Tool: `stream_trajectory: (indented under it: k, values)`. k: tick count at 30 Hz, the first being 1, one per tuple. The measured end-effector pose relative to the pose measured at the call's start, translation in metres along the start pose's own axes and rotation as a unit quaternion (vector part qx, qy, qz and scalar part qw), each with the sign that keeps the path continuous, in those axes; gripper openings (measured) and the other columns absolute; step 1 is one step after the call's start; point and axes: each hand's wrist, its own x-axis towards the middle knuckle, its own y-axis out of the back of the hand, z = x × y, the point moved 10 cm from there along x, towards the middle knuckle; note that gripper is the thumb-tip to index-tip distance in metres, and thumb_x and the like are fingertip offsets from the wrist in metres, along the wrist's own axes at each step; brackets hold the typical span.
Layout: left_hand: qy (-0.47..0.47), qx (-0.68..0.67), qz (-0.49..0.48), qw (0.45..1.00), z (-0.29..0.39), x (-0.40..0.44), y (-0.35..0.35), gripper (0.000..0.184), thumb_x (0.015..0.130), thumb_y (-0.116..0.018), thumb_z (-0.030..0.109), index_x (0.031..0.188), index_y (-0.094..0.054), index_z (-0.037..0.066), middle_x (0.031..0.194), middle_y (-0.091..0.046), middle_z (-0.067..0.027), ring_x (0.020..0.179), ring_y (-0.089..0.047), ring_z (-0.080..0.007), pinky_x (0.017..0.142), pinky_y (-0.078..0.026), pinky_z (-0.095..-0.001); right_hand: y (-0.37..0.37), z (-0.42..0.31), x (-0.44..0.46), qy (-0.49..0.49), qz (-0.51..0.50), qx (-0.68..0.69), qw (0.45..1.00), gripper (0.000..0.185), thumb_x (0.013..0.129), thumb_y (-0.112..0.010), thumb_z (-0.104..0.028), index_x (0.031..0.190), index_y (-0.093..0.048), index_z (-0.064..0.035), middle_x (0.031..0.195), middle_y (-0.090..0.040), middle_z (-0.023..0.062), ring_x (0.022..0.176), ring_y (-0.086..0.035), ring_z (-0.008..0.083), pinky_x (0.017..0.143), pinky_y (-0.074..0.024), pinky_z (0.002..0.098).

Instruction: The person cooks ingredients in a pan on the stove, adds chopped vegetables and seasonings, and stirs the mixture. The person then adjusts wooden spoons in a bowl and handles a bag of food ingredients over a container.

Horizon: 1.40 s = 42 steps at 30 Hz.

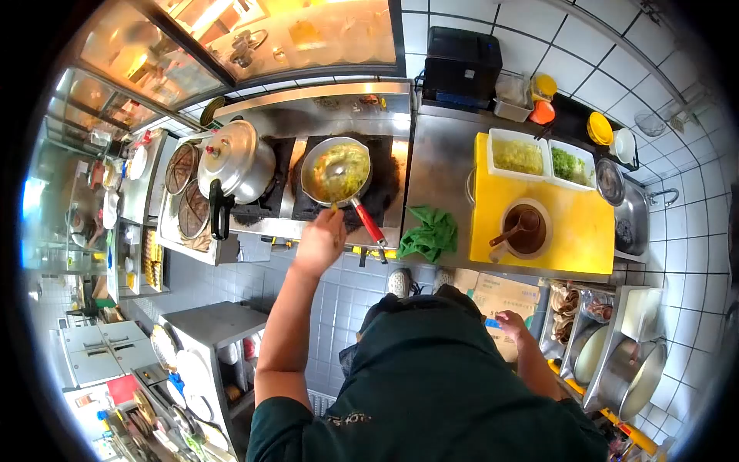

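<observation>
Over the front rim of a light-coloured pan (307, 179), my left hand (322, 240) is closed around what looks like a thin utensil handle (335, 206). Yellow-green food with orange bits (350, 165) lies in the pan on the stove. The pan's red handle (368, 223) points toward the front edge, to the right of my left hand and apart from it. My right hand (512, 325) is held low beside my body, below the counter, fingers partly spread and nothing visible in them.
A pressure cooker (235, 165) stands left of the pan. Right of the stove lie a green cloth (429, 233) and a yellow board (570, 231) with two white tubs (519, 154) and a bowl of brown sauce (527, 229) holding a ladle. Large pots (631, 377) stand lower right.
</observation>
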Motion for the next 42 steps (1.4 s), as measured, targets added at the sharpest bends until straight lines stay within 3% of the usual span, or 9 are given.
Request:
stream_trajectory:
  k: [12,23,26,31,33,37,38,39,42]
  values:
    - [-0.014,0.034,-0.106,0.994,0.002,-0.01,-0.012,0.016,0.084,-0.067,0.006,0.098,-0.062,0.001,0.088,-0.063,-0.0187,0.082,-0.066,-0.0394,0.072,-0.056,-0.0466,-0.025,-0.03,-0.019,-0.015,-0.014,-0.129,0.991,0.025,0.095,-0.068,-0.024,0.11,-0.071,-0.0042,0.087,-0.071,0.0073,0.072,-0.064,0.017,0.063,-0.0519,0.0325]
    - [-0.02,-0.021,-0.023,0.999,-0.027,-0.035,0.016,0.024,0.088,-0.06,0.004,0.112,-0.061,0.003,0.106,-0.063,-0.0205,0.083,-0.065,-0.0437,0.072,-0.057,-0.0498,-0.058,0.018,-0.031,-0.014,0.059,0.179,0.982,0.027,0.094,-0.068,-0.018,0.117,-0.066,-0.0037,0.102,-0.073,0.0062,0.081,-0.067,0.0176,0.069,-0.053,0.0334]
    - [-0.107,0.002,0.031,0.994,-0.027,-0.081,-0.012,0.038,0.1,-0.054,0.012,0.137,-0.05,0.007,0.114,-0.064,-0.0156,0.084,-0.063,-0.0248,0.07,-0.055,-0.0371,-0.057,0.006,-0.072,0.064,0.109,0.023,0.992,0.043,0.089,-0.07,-0.041,0.111,-0.07,-0.0037,0.106,-0.073,0.0159,0.096,-0.069,0.0311,0.084,-0.0539,0.0421]
    - [0.059,-0.156,-0.113,0.979,-0.149,-0.178,-0.108,0.065,0.102,-0.049,0.042,0.157,-0.026,0.017,0.143,-0.048,-0.0193,0.115,-0.057,-0.0208,0.082,-0.056,-0.0373,-0.083,-0.032,-0.118,-0.05,0.08,-0.095,0.991,0.049,0.09,-0.06,-0.044,0.108,-0.07,-0.0003,0.107,-0.069,0.0262,0.103,-0.067,0.0428,0.088,-0.0526,0.0486]
    - [0.249,-0.372,-0.236,0.863,-0.267,-0.212,-0.193,0.083,0.098,-0.047,0.067,0.163,-0.016,0.024,0.158,-0.036,-0.0195,0.121,-0.053,-0.0218,0.077,-0.058,-0.0408,-0.077,-0.037,-0.134,-0.066,0.115,-0.098,0.986,0.047,0.091,-0.059,-0.043,0.108,-0.07,-0.0005,0.108,-0.069,0.0263,0.105,-0.066,0.0435,0.091,-0.0514,0.049]
    - [-0.133,-0.182,-0.106,0.968,-0.114,-0.139,-0.094,0.061,0.102,-0.052,0.037,0.154,-0.034,0.008,0.132,-0.059,-0.0192,0.095,-0.064,-0.032,0.081,-0.056,-0.0404,-0.079,-0.021,-0.145,-0.096,0.131,-0.056,0.985,0.048,0.09,-0.061,-0.045,0.112,-0.072,-0.0038,0.113,-0.07,0.0237,0.11,-0.065,0.042,0.095,-0.0511,0.0486]
    - [0.05,-0.119,-0.16,0.979,-0.139,-0.145,-0.095,0.061,0.102,-0.053,0.041,0.153,-0.039,0.01,0.14,-0.057,-0.0166,0.103,-0.064,-0.0311,0.086,-0.055,-0.0434,-0.08,-0.016,-0.145,-0.115,0.123,-0.047,0.985,0.051,0.091,-0.062,-0.047,0.119,-0.069,-0.0045,0.119,-0.068,0.023,0.116,-0.062,0.0413,0.099,-0.049,0.0482]
    - [0.228,-0.315,0.025,0.921,-0.164,-0.121,-0.111,0.042,0.102,-0.058,0.017,0.141,-0.052,0.003,0.13,-0.058,-0.0215,0.112,-0.062,-0.0266,0.096,-0.052,-0.0364,-0.082,-0.008,-0.146,-0.134,0.115,-0.039,0.984,0.055,0.092,-0.062,-0.048,0.127,-0.066,-0.0052,0.125,-0.066,0.0223,0.121,-0.06,0.0405,0.104,-0.0468,0.0478]
    - [0.153,-0.299,0.074,0.939,-0.131,-0.076,-0.061,0.04,0.103,-0.057,0.02,0.141,-0.054,0.006,0.129,-0.061,-0.0175,0.102,-0.064,-0.0281,0.086,-0.055,-0.038,-0.08,0.008,-0.155,-0.147,0.126,0.001,0.981,0.055,0.091,-0.062,-0.05,0.124,-0.067,-0.0056,0.124,-0.067,0.0213,0.119,-0.061,0.0403,0.101,-0.0484,0.0485]
